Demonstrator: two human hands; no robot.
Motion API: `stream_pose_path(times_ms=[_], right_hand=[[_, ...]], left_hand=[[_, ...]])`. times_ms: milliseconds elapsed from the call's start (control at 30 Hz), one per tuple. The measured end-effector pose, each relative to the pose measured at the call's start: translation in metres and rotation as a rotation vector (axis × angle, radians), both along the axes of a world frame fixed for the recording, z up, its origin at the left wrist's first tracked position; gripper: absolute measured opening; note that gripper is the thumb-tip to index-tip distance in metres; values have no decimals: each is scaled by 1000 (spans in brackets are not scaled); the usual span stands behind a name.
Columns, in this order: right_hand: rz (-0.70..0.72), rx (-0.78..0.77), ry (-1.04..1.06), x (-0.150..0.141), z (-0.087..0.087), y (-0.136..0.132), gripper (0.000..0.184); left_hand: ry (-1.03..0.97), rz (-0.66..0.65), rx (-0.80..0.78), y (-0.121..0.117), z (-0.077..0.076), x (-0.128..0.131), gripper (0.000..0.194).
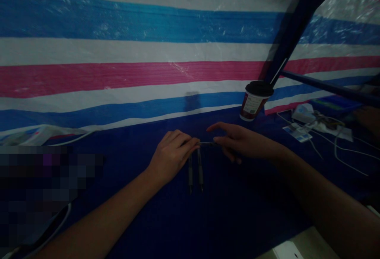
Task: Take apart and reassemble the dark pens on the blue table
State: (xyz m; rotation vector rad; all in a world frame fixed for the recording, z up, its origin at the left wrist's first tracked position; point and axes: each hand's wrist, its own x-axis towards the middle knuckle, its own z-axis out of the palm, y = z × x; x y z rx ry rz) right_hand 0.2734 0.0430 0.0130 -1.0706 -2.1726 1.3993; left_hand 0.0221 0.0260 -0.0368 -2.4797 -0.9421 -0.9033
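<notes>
Two slim pens, the left pen (190,174) and the right pen (201,172), lie side by side on the dark blue tabletop (237,203), tips toward me. Across their far ends runs a third thin pen (207,143), roughly sideways. My left hand (172,154) is closed at its left end, fingers pressed together; those fingers hide that end. At the other end is my right hand (237,140), its index finger stretched out and apart from the thumb. The thumb is at or very near the pen's end; contact is unclear.
A lidded paper cup (253,104) stands at the back, near a dark metal post (292,41). White cables and a power adapter (303,113) lie on the right. Striped plastic sheeting (133,73) hangs behind the table. Part of the left side is pixelated.
</notes>
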Motion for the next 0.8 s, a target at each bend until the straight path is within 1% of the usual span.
stream_pose_path(times_ms=[67,133,233,367,433,533,600,700,800], right_hand=[[69,-45,23,3,0,2,51],[62,20,38,4,0,4,54],[36,151,39,2,0,4,56],[66,206,6,-8,-2,-4,55],[53,220,-4,-13,-4,-7,57],[16,241,28,-15,-8,-9,78],[-14,272,79,-14,-10,-8,89],[-18,301,130,-12,-10,-6,90],[-49,322,114,-11,-8,-5,89]], left_hand=[[10,17,47,0,1,0,18],[6,-3,80,1,0,1,17],[-11,-73,109,0,-2,5,14],[-71,-91,121,-3,-4,10,11],[-97,-82,115,-3,-4,11,17],[-178,-7,47,-3,-5,11,38],[-254,53,-32,-2,-6,10,43],[-353,90,-140,1,-8,9,33],[-400,99,-202,3,-9,8,23]])
